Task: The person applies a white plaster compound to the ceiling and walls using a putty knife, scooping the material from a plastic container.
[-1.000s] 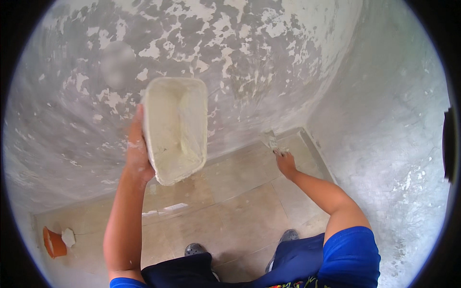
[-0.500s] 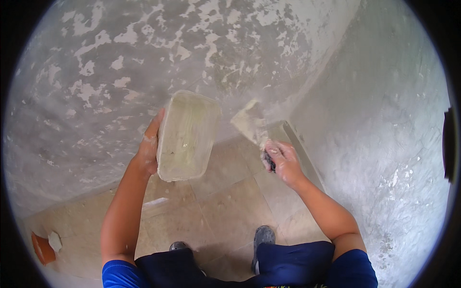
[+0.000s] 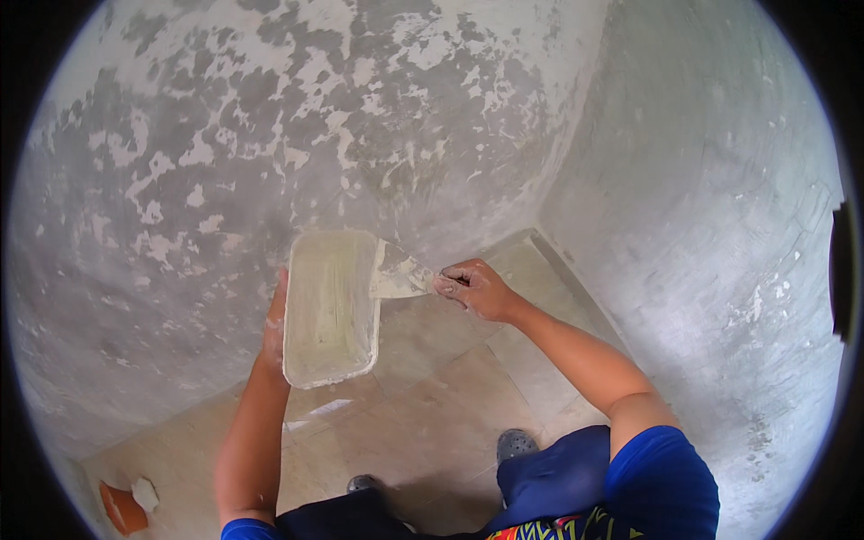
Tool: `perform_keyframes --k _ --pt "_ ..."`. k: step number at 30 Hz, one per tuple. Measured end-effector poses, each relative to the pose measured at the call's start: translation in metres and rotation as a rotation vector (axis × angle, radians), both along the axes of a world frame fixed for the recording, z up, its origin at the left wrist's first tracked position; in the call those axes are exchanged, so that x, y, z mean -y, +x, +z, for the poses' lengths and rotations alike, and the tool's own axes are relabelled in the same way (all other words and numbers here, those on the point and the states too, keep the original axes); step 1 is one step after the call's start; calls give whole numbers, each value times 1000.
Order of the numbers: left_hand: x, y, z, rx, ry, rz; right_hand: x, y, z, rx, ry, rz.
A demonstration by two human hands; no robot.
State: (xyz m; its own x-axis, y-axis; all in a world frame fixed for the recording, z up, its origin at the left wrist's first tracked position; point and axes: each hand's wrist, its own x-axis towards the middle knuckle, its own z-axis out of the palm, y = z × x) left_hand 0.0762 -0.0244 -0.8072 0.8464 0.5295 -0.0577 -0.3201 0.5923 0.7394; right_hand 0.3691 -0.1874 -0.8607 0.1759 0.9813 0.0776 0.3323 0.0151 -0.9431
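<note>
My left hand [image 3: 275, 319] grips the left side of a pale rectangular tub [image 3: 326, 310], whose inside is smeared with cream-coloured filler. My right hand [image 3: 470, 288] is closed around the handle of a wide putty knife [image 3: 400, 268], to the right of the tub. The knife's filler-coated blade lies at the tub's right rim. The tub is held in front of a grey wall [image 3: 162, 234] with patchy white flaking or filler marks.
A second, smoother grey wall [image 3: 693, 207] meets the first at a corner on the right. Below is a beige tiled floor [image 3: 450, 396], with an orange pot [image 3: 123, 506] and a white piece [image 3: 145, 494] at the lower left. My shoes show under me.
The tub has moved lower in view. My right hand has come up from low near the corner, swung the knife leftward and brought its blade to the tub's rim.
</note>
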Motion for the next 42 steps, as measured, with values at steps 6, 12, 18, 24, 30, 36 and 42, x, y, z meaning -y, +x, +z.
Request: perform_keyframes --k 6,12,18,24,30,36,42 --pt "-13 -20 -20 -39 -34 44 -10 25 -23 309 -36 -76" --pt "-21 -11 -1 48 -9 156 2 14 25 -80 -61 -99" --pt "-23 0 1 -154 161 238 3 -9 90 422 351 -78" --pt "-15 14 5 -177 203 173 -3 -9 85 620 428 -198" --pt "-8 18 17 -152 133 210 3 -33 65 613 276 -83" --pt "-8 13 25 -200 135 312 -1 -54 43 159 -144 138" --pt "-3 8 26 -214 145 385 2 -66 55 -498 -523 231"
